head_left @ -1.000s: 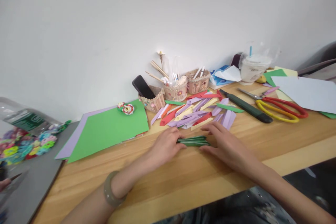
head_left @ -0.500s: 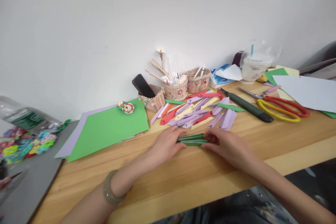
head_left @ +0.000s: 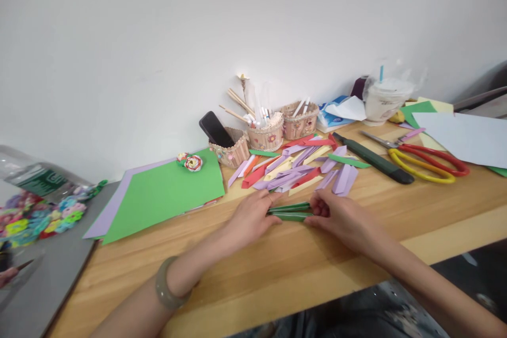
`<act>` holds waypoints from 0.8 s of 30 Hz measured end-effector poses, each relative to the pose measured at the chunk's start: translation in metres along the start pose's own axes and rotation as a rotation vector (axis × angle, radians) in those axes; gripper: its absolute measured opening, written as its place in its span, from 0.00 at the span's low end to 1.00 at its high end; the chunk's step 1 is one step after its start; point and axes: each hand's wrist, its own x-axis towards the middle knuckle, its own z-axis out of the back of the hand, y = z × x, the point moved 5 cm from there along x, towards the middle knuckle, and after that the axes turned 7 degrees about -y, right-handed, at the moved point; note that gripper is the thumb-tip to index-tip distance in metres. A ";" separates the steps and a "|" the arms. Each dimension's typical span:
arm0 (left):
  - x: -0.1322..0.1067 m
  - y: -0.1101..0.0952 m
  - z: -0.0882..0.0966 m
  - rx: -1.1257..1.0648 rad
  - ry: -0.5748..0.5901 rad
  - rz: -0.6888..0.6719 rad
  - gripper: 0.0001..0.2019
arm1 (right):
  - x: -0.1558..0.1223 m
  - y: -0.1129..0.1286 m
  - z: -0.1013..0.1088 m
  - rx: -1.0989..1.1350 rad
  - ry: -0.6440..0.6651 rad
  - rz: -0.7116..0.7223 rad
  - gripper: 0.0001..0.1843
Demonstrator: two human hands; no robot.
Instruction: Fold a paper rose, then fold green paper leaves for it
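Observation:
Between my two hands is a folded strip of green paper [head_left: 291, 212], low over the wooden table [head_left: 253, 274], its layers slightly parted. My left hand [head_left: 253, 215] pinches its left end between thumb and fingers. At the right end, my right hand [head_left: 332, 214] grips it with curled fingers; the fingertips partly hide that end. Just beyond the hands lies a heap of folded paper strips [head_left: 289, 173] in purple, red, yellow and green.
Right of the heap lie a dark green cutter [head_left: 374, 159] and red-yellow scissors [head_left: 422, 169]. Decorated holders [head_left: 266, 137] stand by the wall, one with a phone [head_left: 216, 129]. Green sheets [head_left: 166, 190] lie left; a lidded cup [head_left: 386, 101] stands behind. Another person's hand [head_left: 8, 276] is far left.
The gap between the green paper's layers is a little wider toward my right hand. Both hands have hardly moved.

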 end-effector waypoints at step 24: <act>-0.001 -0.004 0.000 -0.023 0.040 -0.058 0.10 | -0.008 0.016 0.002 -0.261 -0.022 0.177 0.02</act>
